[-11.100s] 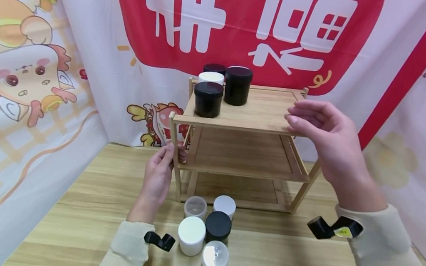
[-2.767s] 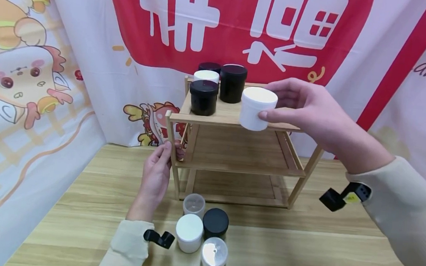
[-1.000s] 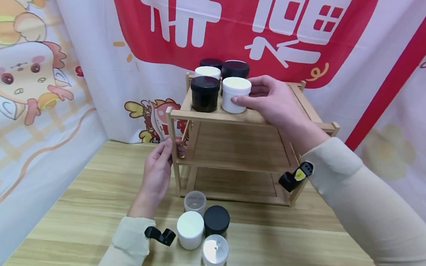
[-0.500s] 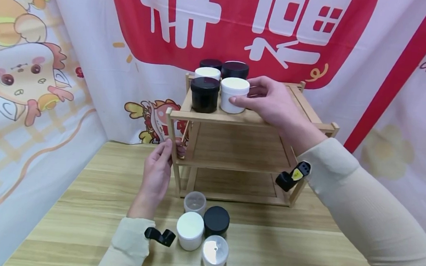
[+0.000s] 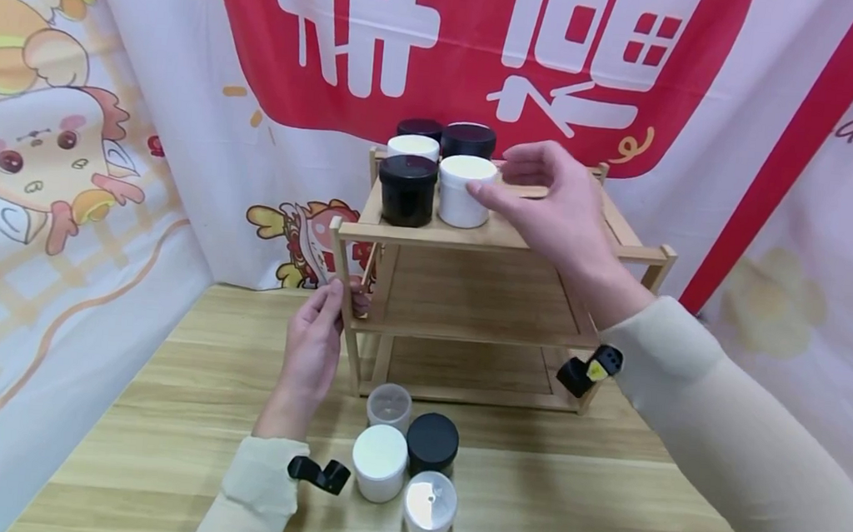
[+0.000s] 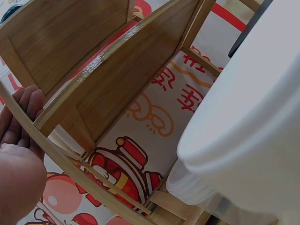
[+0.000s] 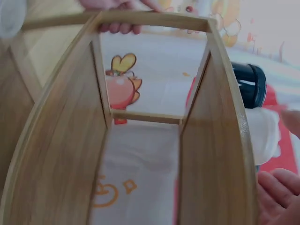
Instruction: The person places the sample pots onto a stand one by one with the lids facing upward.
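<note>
Right grip (image 5: pixel 554 205) at three o'clock of the white jar (image 5: pixel 461 206), fingers and thumb spread apart, fingers just off the wall, thumb tip in front of it, and whether that thumb touches I can't tell! The jar's upright on the top shelf of the rack (image 5: pixel 480 291), over toward the shelf's eight o'clock. Left grip (image 5: pixel 313 341), meanwhile, is clamped on the post (image 5: pixel 341 255) at the rack's nine o'clock, thumb in front, fingers behind. What company that jar keeps: front black jar (image 5: pixel 407 193) just beside it at nine, rear white jar (image 5: pixel 413 145) at ten, corner black jar (image 5: pixel 420 127) at eleven, rear black jar (image 5: pixel 469 142) at twelve! Down on the bench (image 5: pixel 565 511), at the rack's seven, four more in a tight cluster: frosted jar (image 5: pixel 388 409) at eleven, lower black jar (image 5: pixel 432 446) at one, lower white jar (image 5: pixel 379 463) at nine, clear jar (image 5: pixel 430 507) at five. Red-and-white cloth (image 5: pixel 480 61) hangs behind it all at twelve!
</note>
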Motion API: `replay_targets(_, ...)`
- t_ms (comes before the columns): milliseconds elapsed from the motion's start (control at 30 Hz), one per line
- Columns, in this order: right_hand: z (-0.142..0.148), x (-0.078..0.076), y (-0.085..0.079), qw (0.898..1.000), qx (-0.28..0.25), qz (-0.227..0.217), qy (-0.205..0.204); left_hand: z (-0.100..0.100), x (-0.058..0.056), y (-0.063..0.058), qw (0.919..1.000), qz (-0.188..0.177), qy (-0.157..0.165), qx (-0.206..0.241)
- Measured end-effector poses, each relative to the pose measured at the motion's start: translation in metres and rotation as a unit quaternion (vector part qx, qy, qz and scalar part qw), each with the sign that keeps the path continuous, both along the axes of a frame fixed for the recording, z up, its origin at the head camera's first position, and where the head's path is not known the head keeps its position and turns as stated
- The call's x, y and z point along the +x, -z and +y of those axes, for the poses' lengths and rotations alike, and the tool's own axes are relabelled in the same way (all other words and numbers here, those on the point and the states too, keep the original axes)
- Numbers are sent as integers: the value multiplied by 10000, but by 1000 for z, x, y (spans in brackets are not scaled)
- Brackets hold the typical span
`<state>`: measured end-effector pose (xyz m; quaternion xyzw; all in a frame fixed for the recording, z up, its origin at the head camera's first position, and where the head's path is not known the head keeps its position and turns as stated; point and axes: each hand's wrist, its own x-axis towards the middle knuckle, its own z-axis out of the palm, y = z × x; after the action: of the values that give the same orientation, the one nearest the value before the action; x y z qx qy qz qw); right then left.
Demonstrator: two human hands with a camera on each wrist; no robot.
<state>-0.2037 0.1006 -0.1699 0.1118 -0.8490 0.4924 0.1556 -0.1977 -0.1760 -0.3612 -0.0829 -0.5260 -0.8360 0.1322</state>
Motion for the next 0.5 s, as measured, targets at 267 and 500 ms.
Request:
replay_targets(267,9,33,19,9912,-584,1170,208,-2,0,1,10000,-56,44,-33)
replay_targets(500,27,46,41,9891,-882,1144,-289,-1,1,1,9999,-24,-19,-107)
